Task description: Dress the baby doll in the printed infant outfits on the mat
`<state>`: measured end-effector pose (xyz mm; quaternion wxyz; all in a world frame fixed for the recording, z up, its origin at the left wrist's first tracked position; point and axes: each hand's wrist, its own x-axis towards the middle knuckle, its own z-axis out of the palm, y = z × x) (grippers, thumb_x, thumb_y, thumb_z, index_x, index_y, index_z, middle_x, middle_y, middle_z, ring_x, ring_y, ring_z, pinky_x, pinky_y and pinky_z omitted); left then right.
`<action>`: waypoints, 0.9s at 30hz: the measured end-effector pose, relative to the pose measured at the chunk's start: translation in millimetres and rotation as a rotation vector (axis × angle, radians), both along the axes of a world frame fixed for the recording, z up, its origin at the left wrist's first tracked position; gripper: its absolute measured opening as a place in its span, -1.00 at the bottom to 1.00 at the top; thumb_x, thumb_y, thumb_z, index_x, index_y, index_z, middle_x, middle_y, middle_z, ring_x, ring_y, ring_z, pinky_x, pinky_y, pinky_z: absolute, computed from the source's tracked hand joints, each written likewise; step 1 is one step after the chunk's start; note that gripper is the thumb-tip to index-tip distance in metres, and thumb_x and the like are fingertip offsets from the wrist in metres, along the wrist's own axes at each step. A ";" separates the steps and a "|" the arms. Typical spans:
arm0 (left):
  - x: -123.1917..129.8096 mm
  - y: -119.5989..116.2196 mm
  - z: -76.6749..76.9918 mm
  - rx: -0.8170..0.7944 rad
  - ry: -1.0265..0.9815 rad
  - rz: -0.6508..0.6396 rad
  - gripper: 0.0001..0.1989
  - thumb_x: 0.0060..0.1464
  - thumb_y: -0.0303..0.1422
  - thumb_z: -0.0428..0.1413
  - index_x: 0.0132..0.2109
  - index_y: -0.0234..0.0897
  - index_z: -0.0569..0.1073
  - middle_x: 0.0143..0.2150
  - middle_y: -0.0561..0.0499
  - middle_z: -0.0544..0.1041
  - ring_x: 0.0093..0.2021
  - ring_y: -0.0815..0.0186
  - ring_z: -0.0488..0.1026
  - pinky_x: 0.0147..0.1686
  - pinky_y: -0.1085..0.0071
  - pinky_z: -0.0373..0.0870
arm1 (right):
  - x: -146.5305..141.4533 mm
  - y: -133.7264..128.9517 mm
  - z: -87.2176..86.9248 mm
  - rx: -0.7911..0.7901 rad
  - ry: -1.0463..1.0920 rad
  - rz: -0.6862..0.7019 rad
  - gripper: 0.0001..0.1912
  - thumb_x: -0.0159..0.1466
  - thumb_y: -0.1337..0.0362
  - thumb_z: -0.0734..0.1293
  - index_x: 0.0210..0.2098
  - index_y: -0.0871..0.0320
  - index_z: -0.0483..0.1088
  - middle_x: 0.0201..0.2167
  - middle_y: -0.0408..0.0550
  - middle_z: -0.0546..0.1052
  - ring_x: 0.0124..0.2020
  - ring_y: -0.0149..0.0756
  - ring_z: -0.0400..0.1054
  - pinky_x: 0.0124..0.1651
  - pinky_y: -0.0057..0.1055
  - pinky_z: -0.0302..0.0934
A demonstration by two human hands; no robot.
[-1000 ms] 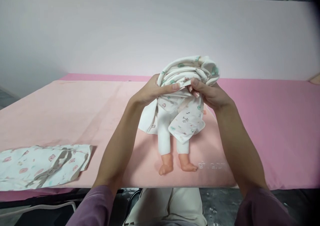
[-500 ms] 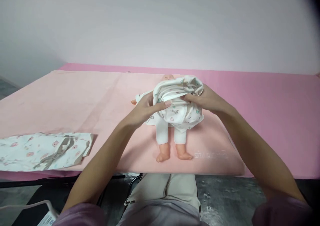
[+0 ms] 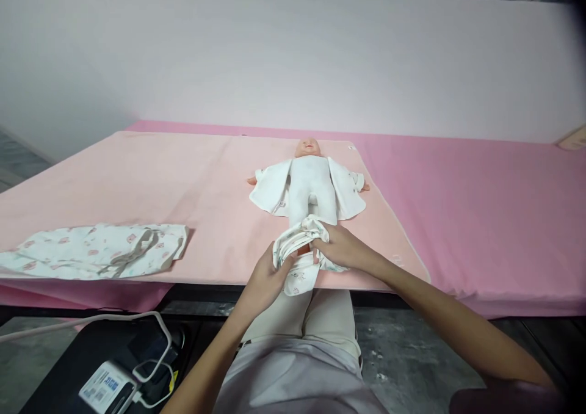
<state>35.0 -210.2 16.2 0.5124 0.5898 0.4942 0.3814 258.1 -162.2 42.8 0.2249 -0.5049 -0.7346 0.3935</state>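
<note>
A baby doll (image 3: 312, 176) with a white cloth body lies on its back, feet toward me. Its arms are in the sleeves of an open white baby top (image 3: 273, 189), spread out to both sides. Bunched white printed baby pants (image 3: 302, 281) are around the doll's lower legs at the table's front edge. My left hand (image 3: 271, 275) grips the left side of the gathered opening, thumb on the near side. On the right side, my right hand (image 3: 336, 246) pinches the same cloth. The doll's feet are mostly hidden by the cloth and my fingers.
A folded white printed garment (image 3: 98, 251) with a grey-brown tie lies at the left on the peach mat (image 3: 201, 188). A pink cover (image 3: 467, 218) extends to the right. Below the left edge, a white device (image 3: 107, 386) with a cable rests on a black surface.
Both hands have lowered the bunched pants from over the doll's torso to its feet. The doll's body and the open top are now uncovered. The camera view has shifted.
</note>
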 end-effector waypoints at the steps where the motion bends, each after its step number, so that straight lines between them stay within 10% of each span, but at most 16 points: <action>1: -0.5 -2.7 -2.8 0.024 0.075 0.020 -0.50 0.38 -0.02 0.10 0.29 -0.21 0.43 0.26 -0.18 0.58 0.32 -0.01 0.49 0.27 0.12 0.41 | -2.7 -3.0 -2.6 0.018 -0.047 -0.020 -0.76 0.37 0.28 0.23 -0.01 0.06 0.45 -0.15 -0.09 0.69 -0.07 -0.08 0.53 0.04 -0.25 0.28; 8: 2.3 -4.3 2.5 0.018 0.471 0.031 -0.69 0.46 -0.07 -0.11 0.03 -0.21 0.30 -0.13 -0.19 0.63 -0.13 -0.02 0.61 -0.19 0.19 0.42 | -14.3 -4.7 -7.4 0.054 -0.299 -0.029 -0.70 0.36 0.31 0.20 0.05 0.10 0.40 -0.17 -0.01 0.68 -0.05 -0.02 0.51 0.00 -0.25 0.22; 27: -4.8 -2.0 0.5 -0.072 0.472 -0.064 -0.49 0.46 0.00 -0.13 0.26 -0.29 0.33 0.07 -0.27 0.63 0.03 -0.06 0.59 -0.07 0.17 0.41 | -16.6 -0.9 -12.0 0.054 -0.389 0.003 -0.66 0.39 0.27 0.21 0.10 0.09 0.45 0.05 0.07 0.62 0.03 -0.02 0.48 0.02 -0.25 0.24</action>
